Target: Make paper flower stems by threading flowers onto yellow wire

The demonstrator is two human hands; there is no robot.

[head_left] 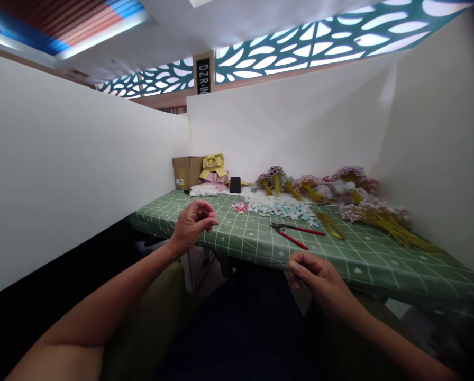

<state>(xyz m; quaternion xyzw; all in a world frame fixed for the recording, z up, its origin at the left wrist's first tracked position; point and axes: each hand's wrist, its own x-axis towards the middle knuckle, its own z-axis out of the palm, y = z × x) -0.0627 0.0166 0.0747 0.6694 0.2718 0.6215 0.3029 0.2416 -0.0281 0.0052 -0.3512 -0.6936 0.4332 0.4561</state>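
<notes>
My left hand (193, 222) is raised above the table's front edge, thumb and fingers pinched on a small pink piece (212, 215), perhaps a petal or bead. Lower and to the right, my right hand (310, 270) pinches a thin yellowish wire (261, 250) that stretches toward the left. Whether the wire's far end reaches the pink piece is too faint to tell. Just beyond my right hand lie red-handled pliers (296, 231) with their handles spread. Loose pink petal-like pieces (240, 207) and a pile of white and pale blue ones (288, 208) rest behind them.
A green checked cloth (253, 233) covers the table. Bunches of small flowers on yellow stems (395, 222) lie to the right, beside a bundle of yellow wire (331, 226). At the back stand a cardboard box (186, 172), yellow bows (213, 165) and a black phone-like object (235, 184).
</notes>
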